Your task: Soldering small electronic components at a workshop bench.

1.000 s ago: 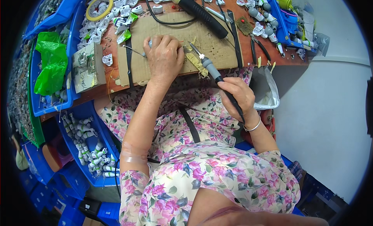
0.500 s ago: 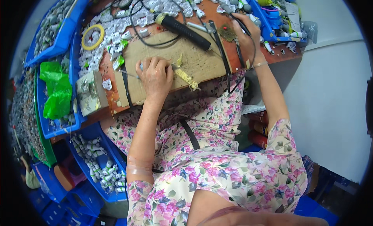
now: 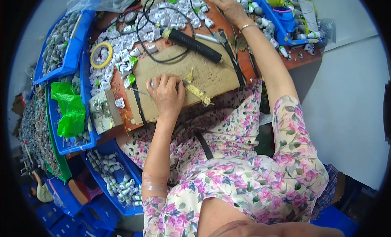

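Note:
My left hand (image 3: 168, 94) rests on a cardboard sheet (image 3: 159, 63), its fingers curled round a thin metal-shafted tool (image 3: 139, 91); the fingers hide most of that tool. A yellow crumbly strip (image 3: 198, 93) lies on the cardboard just right of this hand. My right hand (image 3: 231, 11) reaches to the far right of the table, fingers closed together beside the pile of small white plastic parts (image 3: 173, 17). What the fingertips hold there is too small and dark to name. Between the hands lies a black-handled tool (image 3: 191, 44) with a cable.
A yellow tape roll (image 3: 101, 55) lies among white parts at left. Blue bins (image 3: 75, 53) of grey pieces stand on the left, one under a green plastic bag (image 3: 67, 108). Another blue bin (image 3: 281, 31) is at the far right. A grey-white block (image 3: 105, 110) sits at the table's left edge.
My right hand has moved farther away and left, from beside the cardboard's right edge to the back of the table. The left hand keeps its place on the cardboard. The whole view has shifted slightly.

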The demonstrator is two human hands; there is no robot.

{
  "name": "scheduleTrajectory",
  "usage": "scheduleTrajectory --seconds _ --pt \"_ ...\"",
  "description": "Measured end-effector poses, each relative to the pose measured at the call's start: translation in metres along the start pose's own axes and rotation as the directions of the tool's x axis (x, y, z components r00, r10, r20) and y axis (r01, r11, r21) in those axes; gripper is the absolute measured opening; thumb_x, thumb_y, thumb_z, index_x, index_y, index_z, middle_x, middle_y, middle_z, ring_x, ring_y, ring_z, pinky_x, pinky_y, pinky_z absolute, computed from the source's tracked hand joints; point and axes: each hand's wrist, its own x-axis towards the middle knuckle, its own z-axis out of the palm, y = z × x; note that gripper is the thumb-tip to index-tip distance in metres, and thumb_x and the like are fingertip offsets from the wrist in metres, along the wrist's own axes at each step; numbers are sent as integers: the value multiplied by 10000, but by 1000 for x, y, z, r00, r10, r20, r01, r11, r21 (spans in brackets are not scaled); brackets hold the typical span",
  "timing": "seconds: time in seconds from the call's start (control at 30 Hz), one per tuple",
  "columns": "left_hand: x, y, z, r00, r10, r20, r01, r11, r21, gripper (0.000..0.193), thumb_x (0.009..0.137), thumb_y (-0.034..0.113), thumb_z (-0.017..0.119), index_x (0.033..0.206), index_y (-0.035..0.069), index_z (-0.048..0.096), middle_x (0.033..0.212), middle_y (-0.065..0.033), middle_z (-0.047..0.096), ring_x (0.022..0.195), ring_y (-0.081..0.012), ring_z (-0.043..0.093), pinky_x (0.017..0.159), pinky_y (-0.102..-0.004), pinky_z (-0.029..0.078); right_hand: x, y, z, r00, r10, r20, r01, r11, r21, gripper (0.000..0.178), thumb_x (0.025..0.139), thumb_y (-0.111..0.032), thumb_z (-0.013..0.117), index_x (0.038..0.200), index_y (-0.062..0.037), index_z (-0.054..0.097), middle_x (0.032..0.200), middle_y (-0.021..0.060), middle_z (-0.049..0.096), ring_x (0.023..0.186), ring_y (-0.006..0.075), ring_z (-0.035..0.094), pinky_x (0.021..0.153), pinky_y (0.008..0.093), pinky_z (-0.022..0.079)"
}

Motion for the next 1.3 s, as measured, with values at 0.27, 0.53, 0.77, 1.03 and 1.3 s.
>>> scheduleTrajectory --seconds 0.27,0.53,0.77,1.03,1.3 --pt "3 -2 3 999 16 -27 -16 1000 19 61 784 143 728 813 127 677 936 -7 649 1013 -243 565 1039 -489 311 7 2 -1 994 -75 76 63 987 147 236 839 -6 562 1050 -66 647 959 140 611 944 345 620 811 409 516" --pt "-8 -8 0 999 0 -36 1 999 43 61 784 161 731 809 129 685 950 -5 658 1021 -242 566 1041 -486 306 -7 -153 -101 985 144 -92 -54 773 632 243 846 -83 659 1088 -95 661 958 126 661 898 320 653 777 396 536" --pt "-2 -6 8 998 40 -39 -38 998 48 67 788 172 730 821 132 687 956 -6 659 1027 -243 569 1042 -495 308 -79 -241 -104 956 220 196 -292 622 726 219 862 24 613 1065 -35 668 992 135 648 898 318 660 765 382 532" --pt "-2 -8 11 998 48 -34 -45 997 62 67 790 180 727 822 140 685 954 -1 659 1029 -242 573 1044 -511 307 -88 -248 -86 932 344 117 -319 621 716 212 826 53 610 1000 -35 693 971 115 639 876 310 656 757 378 532" --pt "-3 -11 13 999 40 -33 -37 997 66 49 802 181 714 821 146 687 949 7 661 1033 -238 576 1044 -505 299 -89 -250 -86 941 313 130 -314 661 681 177 807 4 643 950 -56 727 955 90 636 898 280 644 785 369 527"
